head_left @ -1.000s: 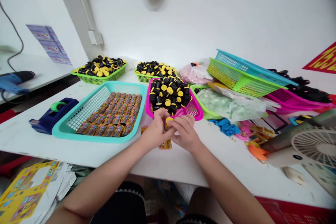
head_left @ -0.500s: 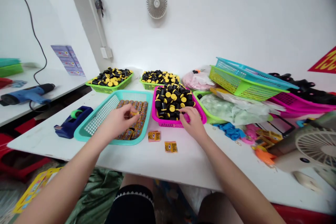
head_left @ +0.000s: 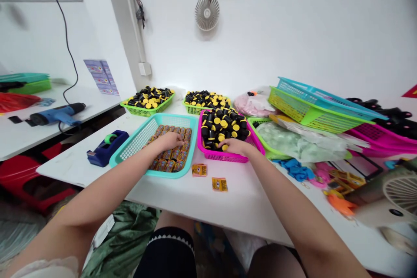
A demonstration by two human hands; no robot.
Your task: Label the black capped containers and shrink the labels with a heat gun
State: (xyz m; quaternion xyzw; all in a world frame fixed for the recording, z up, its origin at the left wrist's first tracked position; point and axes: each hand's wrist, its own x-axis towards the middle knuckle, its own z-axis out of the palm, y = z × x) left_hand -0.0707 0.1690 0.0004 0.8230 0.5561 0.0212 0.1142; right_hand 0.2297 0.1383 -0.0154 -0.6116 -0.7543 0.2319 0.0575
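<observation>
My left hand [head_left: 172, 140] is inside the turquoise basket [head_left: 130, 139], fingers bent down among rows of small cylinders with orange printed labels [head_left: 169, 165]. Whatever those fingers grip is hidden behind them. My right hand [head_left: 235, 146] reaches over the near rim of the magenta basket [head_left: 215, 155], where small black cylinders with yellow caps [head_left: 223, 124] are heaped. Its fingertips close around one with a yellow cap at the near side of the heap. Two small stacks of orange printed labels, one on the left [head_left: 199, 170] and one on the right [head_left: 219, 184], lie on the table before the baskets.
Behind stand two green baskets [head_left: 143, 111] [head_left: 192, 109] of black-and-yellow cylinders. A blue tape dispenser [head_left: 106, 150] sits left. To the right are stacked baskets [head_left: 312, 113], plastic bags [head_left: 286, 137], blue pieces [head_left: 296, 169] and a fan [head_left: 397, 195]. A blue heat gun [head_left: 58, 115] lies on the neighbouring table.
My left hand has lowered onto the labelled cylinders; the yellow-ended piece at its fingers no longer shows. My right hand has dipped deeper into the black-and-yellow heap. The whole view has shifted.
</observation>
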